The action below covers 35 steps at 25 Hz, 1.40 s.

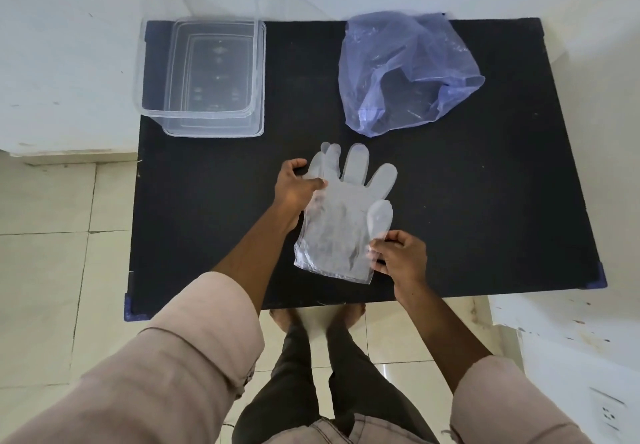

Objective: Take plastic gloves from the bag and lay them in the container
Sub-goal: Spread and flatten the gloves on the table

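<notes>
A clear plastic glove (341, 225) lies spread over the middle of the black table (485, 218), fingers pointing away from me. My left hand (298, 187) pinches its left edge near the little finger. My right hand (401, 256) grips the cuff's right side, below the glove's thumb. A bluish translucent plastic bag (405, 69) sits crumpled and open at the back right of the table. A clear rectangular container (204, 76), with nothing visible inside, stands at the back left corner.
The table stands against a white wall, with a white ledge to its left and a white surface with a socket (606, 412) at the lower right. My feet show on the tiled floor below the table's front edge.
</notes>
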Tool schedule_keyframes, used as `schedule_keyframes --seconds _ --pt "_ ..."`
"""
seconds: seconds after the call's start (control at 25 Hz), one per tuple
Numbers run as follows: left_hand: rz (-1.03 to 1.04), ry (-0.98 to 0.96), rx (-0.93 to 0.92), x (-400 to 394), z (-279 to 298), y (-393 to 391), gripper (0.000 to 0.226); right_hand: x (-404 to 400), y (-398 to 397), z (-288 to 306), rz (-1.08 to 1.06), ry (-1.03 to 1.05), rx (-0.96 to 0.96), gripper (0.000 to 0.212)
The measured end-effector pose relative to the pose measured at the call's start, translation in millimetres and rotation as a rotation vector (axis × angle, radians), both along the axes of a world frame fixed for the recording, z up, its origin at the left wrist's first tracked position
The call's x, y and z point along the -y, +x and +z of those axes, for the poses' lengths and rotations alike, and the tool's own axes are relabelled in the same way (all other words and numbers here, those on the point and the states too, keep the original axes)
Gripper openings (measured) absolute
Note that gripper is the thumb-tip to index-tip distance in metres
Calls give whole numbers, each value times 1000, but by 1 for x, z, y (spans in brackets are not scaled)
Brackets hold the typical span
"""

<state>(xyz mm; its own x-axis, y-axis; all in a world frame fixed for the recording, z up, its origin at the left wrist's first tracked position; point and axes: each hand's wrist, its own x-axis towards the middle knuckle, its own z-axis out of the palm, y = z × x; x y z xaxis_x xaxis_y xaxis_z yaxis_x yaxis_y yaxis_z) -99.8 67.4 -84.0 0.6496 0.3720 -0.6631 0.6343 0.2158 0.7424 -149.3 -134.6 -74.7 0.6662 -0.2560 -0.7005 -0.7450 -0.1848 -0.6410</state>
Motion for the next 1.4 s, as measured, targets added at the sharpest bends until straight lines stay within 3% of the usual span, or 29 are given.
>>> schedule_keyframes --seconds 0.2,0.32,0.44,0.52,0.6,0.68,0.92,1.12,1.4 --pt "212 -38 32 -17 4 1 51 -1 1 -3 -15 -11 -4 15" --pt "199 -116 12 -29 11 -15 48 -3 2 1 38 -103 32 24" --pt "116 -109 -16 -35 16 -39 46 -5 -4 7 353 -622 441 42" --pt "85 -73 -33 -35 18 -58 43 -16 -13 10 635 -685 693 38" --pt "55 -39 -69 -33 17 -80 39 -29 -23 5 1009 -670 663 31" --pt "-2 8 -116 -30 16 -101 31 -37 -30 -1 1236 -711 529 37" --pt "-198 285 -142 -11 14 -135 15 -39 -27 3 1312 -733 474 41" --pt "-128 162 -314 -1 16 -136 35 -39 -28 3 1315 -723 452 43" --pt "-109 49 -364 0 20 -124 38 -40 -26 5 1292 -689 412 42"
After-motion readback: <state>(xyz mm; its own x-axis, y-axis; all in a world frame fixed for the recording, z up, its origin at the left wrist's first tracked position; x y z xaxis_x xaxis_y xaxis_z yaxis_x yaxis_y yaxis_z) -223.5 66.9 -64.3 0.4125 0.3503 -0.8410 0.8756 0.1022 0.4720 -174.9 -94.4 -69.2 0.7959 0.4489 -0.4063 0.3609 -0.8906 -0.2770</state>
